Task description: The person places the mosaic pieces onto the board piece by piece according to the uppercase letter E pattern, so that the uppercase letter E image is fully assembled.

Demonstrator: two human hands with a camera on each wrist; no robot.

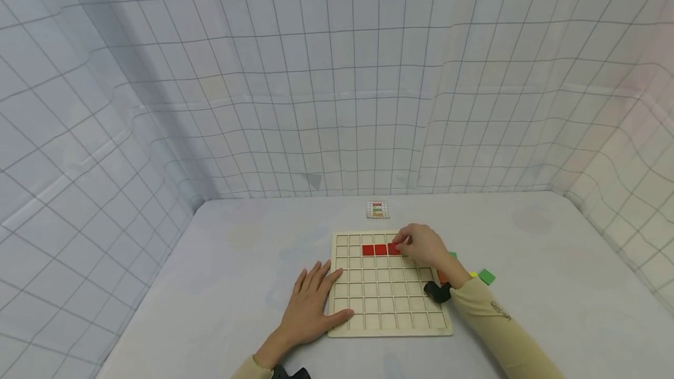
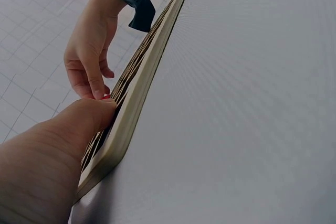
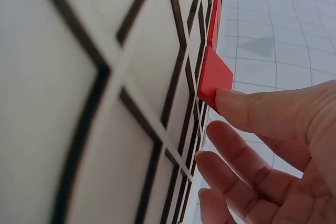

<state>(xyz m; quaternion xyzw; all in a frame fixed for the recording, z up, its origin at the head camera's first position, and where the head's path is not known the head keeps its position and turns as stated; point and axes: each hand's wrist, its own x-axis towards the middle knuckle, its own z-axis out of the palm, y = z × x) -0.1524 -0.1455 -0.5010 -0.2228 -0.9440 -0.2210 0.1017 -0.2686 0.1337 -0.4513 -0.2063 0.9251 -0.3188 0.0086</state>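
A pale grid board (image 1: 389, 333) lies on the white table. Two red tiles (image 1: 374, 250) sit side by side in its second row. Just right of them my right hand (image 1: 423, 245) pinches a third red tile (image 1: 394, 248); in the right wrist view that red tile (image 3: 214, 77) is tilted at its cell, the thumb of my right hand (image 3: 273, 150) on its edge. My left hand (image 1: 309, 309) rests with fingers spread at the board's left edge, thumb over the lower left cells. The left wrist view shows the thumb of my left hand (image 2: 58, 145) on the board's rim (image 2: 144, 80).
Behind the board lies a small card (image 1: 377, 209) with a coloured pattern. Right of the board, partly under my right arm, are a green tile (image 1: 487, 276), a yellow tile (image 1: 473, 274) and an orange tile (image 1: 442, 277). Grid-patterned cloth (image 1: 342, 104) hangs around the table.
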